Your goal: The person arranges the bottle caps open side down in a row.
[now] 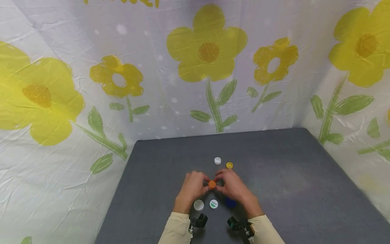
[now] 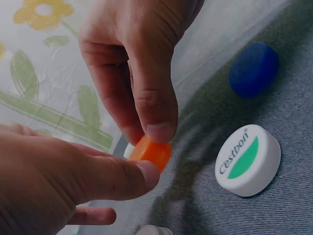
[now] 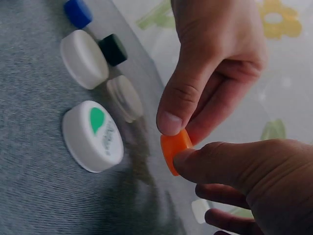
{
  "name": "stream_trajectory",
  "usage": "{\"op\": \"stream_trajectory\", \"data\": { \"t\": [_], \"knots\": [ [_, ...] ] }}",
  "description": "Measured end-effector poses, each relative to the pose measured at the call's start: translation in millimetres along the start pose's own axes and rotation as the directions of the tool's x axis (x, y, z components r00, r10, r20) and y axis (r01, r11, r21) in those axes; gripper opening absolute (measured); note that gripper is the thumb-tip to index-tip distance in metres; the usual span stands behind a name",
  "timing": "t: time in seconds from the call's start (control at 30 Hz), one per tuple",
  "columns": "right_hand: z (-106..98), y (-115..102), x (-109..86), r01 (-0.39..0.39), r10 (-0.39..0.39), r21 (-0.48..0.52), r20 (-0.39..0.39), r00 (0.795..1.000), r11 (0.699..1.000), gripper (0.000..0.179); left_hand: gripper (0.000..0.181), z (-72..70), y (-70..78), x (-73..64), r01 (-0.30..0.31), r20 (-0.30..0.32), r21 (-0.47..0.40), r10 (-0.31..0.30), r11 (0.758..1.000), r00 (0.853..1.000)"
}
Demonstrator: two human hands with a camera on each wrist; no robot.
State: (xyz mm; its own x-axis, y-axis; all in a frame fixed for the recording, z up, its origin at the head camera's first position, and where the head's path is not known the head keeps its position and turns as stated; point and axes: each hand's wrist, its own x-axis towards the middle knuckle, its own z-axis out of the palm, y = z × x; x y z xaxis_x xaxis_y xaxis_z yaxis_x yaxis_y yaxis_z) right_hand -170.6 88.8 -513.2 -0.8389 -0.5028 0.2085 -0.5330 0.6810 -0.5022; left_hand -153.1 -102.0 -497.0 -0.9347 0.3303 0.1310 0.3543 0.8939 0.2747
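Note:
An orange bottle cap (image 1: pixel 212 184) is held between both hands above the table. My left hand (image 1: pixel 192 184) pinches it from the left with thumb and fingers. From the other side my right hand (image 1: pixel 233 185) pinches it too, thumb toward the near side. In the left wrist view the orange cap (image 2: pixel 152 152) is tilted, its edge between the two thumbs. Below the hands lies a white cap with a green mark and "Cestbon" lettering (image 2: pixel 248 160). A blue cap (image 2: pixel 254 69) is beside it, partly under my right wrist in the head view.
A plain white cap (image 1: pixel 199 205) sits near my left wrist. Farther back are another white cap (image 1: pixel 217 160) and a yellow cap (image 1: pixel 229 165). The right wrist view also shows a dark cap (image 3: pixel 113 49). Flowered cloth (image 1: pixel 170 101) hangs behind the grey table (image 1: pixel 274 162).

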Motion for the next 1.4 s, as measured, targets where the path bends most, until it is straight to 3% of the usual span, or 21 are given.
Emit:
{"op": "stream_trajectory", "data": {
  "t": [0.33,0.57,0.77,0.87,1.03,1.23,1.4],
  "knots": [
    [5.3,-0.2,-1.2,0.019,-0.018,-0.022,0.024,1.0,1.0,0.013,0.016,11.6,-1.2,0.4,0.039,0.055,0.001,-0.039,0.999,0.998],
    [5.9,0.7,-2.2,0.037,-0.037,-0.033,0.025,0.999,0.999,0.012,0.017,18.6,-1.3,3.2,0.035,0.047,0.004,-0.035,0.999,0.998],
    [-3.2,6.0,-3.6,0.013,-0.015,-0.052,-0.036,0.999,0.999,0.017,0.02,9.0,0.2,6.8,0.016,0.069,-0.035,-0.014,0.999,0.998],
    [-13.9,11.0,-1.5,-0.021,0.014,-0.067,-0.107,0.994,0.998,0.022,0.027,-0.2,1.1,13.7,0.006,0.06,-0.028,-0.004,1.0,0.998],
    [-33.4,22.9,2.8,-0.086,0.071,-0.078,-0.18,0.981,0.993,0.024,0.034,-9.5,4.5,32.3,-0.014,-0.011,0.02,0.014,1.0,1.0],
    [-53.0,33.3,6.9,-0.133,0.112,-0.104,-0.193,0.975,0.986,0.023,0.035,-14.5,15.5,55.4,-0.047,-0.052,0.042,0.049,0.998,0.997],
    [-59.8,36.3,9.3,-0.18,0.161,-0.107,-0.162,0.973,0.978,0.025,0.035,-8.7,22.6,70.8,-0.065,-0.055,0.064,0.068,0.996,0.996]
  ]
}}
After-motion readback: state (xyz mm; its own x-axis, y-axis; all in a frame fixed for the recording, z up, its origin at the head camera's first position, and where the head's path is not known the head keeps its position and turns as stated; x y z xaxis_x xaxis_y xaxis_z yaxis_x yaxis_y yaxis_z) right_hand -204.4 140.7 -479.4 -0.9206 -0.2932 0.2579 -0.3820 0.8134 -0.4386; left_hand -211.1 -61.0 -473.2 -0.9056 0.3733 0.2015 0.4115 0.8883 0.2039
